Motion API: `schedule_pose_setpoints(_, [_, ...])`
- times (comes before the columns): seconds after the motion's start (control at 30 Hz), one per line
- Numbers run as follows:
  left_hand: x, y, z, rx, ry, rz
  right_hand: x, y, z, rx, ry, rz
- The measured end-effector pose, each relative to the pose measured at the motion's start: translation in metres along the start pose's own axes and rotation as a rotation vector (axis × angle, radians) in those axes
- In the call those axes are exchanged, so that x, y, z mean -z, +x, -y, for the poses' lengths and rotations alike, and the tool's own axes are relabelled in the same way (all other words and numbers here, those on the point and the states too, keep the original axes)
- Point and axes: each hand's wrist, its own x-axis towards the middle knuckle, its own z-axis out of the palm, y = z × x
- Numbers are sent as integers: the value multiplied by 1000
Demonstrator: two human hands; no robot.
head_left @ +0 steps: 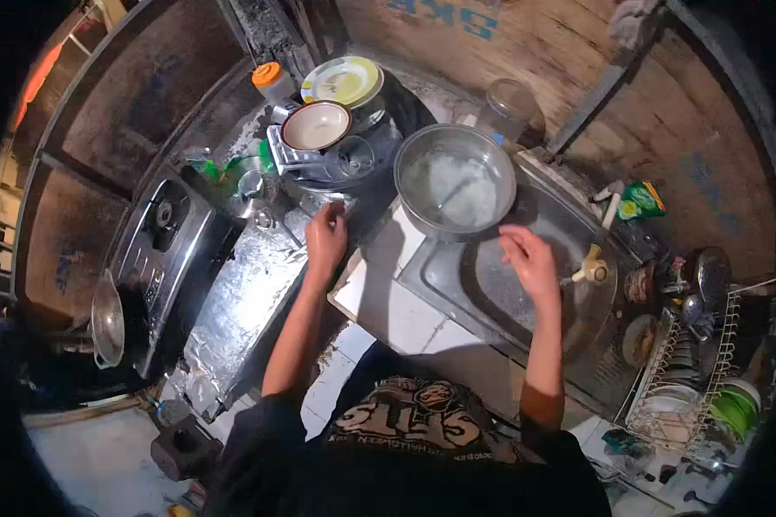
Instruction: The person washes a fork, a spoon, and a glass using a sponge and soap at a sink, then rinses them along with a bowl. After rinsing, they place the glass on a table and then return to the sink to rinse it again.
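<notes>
My left hand (326,239) is over the right edge of the foil-covered counter (241,293), just below the stacked dishes. Its fingers are loosely bent, and I make out nothing in them. Close to its left side lies a thin spoon-like handle (291,231). My right hand (530,257) hovers over the sink (491,280), fingers apart and pointing left, just below the rim of a large metal pot (454,226). Cloudy, foamy water (466,185) fills part of the pot, with a utensil handle dipping into it.
An enamel bowl (316,127), a yellow-patterned plate (343,80) and an orange-lidded jar (272,79) stand at the back. Left is a gas stove (164,250) with a wok (109,320). Right are a tap (591,269), a green soap pouch (641,201) and a dish rack (685,370).
</notes>
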Motion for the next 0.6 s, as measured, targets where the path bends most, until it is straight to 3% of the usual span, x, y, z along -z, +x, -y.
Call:
schedule_pose_setpoints(0.1, [1, 45, 8, 101, -90, 17, -26, 64, 14, 153, -152, -26])
schedule_pose_setpoints(0.17, [-6, 64, 17, 1, -142, -4, -37, 111, 6, 242, -565, 110])
schedule_pose_setpoints(0.2, [-7, 70, 15, 5, -165, -4, -46, 134, -3, 232, -577, 112])
schedule_pose_setpoints(0.27, [-14, 78, 19, 24, -191, 16, -69, 174, -31, 424, -1127, 353])
schedule_pose_setpoints(0.37, [-21, 75, 26, 134, -219, 34, -84, 202, -63, 498, -1394, 435])
schedule_pose_setpoints(0.6, [-30, 56, 47, 231, -323, 26, -98, 217, -77, 596, -1488, 524])
